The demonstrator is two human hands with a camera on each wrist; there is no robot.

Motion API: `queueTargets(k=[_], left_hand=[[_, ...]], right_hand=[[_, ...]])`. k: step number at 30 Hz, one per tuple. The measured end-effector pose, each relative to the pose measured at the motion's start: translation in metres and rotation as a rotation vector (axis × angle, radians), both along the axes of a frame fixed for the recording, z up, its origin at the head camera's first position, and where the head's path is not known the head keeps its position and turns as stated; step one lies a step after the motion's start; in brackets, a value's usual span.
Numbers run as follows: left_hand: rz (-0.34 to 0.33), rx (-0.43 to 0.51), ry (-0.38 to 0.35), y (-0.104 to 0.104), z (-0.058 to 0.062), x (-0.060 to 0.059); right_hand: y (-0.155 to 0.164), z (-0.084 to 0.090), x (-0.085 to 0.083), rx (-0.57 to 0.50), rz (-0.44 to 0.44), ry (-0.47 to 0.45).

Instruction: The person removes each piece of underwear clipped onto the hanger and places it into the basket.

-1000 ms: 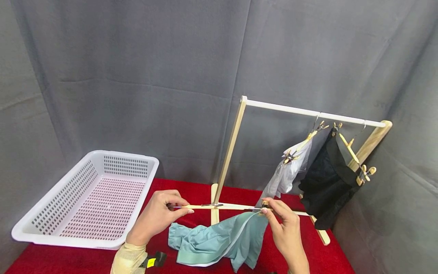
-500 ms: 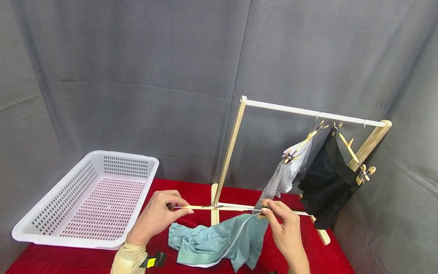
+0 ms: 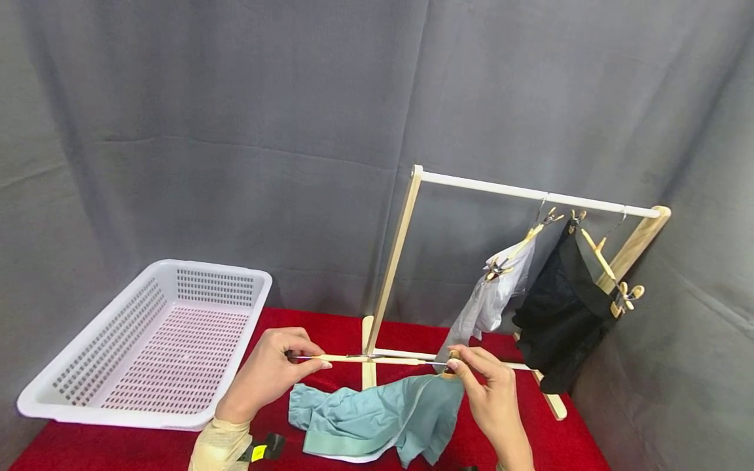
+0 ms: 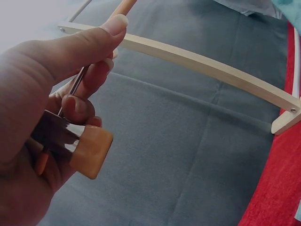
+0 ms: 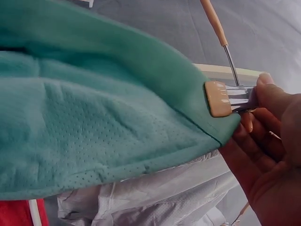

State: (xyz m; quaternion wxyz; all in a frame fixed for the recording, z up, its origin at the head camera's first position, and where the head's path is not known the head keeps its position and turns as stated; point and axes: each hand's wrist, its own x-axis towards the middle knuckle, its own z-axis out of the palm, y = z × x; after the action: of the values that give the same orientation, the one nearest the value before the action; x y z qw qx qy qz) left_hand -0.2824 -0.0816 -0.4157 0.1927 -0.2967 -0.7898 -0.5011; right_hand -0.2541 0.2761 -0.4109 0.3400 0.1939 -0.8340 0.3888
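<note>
A wooden trouser hanger (image 3: 377, 358) lies level between both hands. My left hand (image 3: 275, 366) pinches its left end between thumb and fingers; in the left wrist view that end's clip (image 4: 91, 151) sits below the fingers with no cloth in it. My right hand (image 3: 490, 386) pinches the clip (image 5: 218, 99) at the other end. This clip bites the waistband corner of teal shorts (image 3: 377, 412). From there the shorts droop leftward onto the red cloth, their left part crumpled.
A white perforated basket (image 3: 262, 307) stands at the left. Behind the hands is a wooden rack (image 3: 397, 261) with a white rail (image 3: 483, 186). A light grey garment (image 3: 489, 307) and a black garment (image 3: 559, 320) hang there from clip hangers. Red cloth (image 3: 330, 320) covers the table.
The right-hand clip has tipped downward, and the clipped waistband corner has sunk and turned with it. The left hand keeps its place on the hanger.
</note>
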Motion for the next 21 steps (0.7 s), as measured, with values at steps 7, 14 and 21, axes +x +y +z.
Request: queueTargets(k=[7, 14, 21], left_hand=[[-0.001, 0.005, 0.006, -0.0010, 0.0000, 0.0008], [0.003, 0.007, 0.004, -0.0010, -0.0006, 0.0005], [0.010, 0.004, 0.001, -0.0006, -0.0002, -0.0004]], right_hand=[[-0.0079, 0.0038, 0.0017, -0.043, 0.027, 0.059], [-0.0045, -0.0028, -0.0005, -0.052, 0.003, 0.005], [-0.0064, 0.0020, 0.0020, -0.086, 0.044, -0.071]])
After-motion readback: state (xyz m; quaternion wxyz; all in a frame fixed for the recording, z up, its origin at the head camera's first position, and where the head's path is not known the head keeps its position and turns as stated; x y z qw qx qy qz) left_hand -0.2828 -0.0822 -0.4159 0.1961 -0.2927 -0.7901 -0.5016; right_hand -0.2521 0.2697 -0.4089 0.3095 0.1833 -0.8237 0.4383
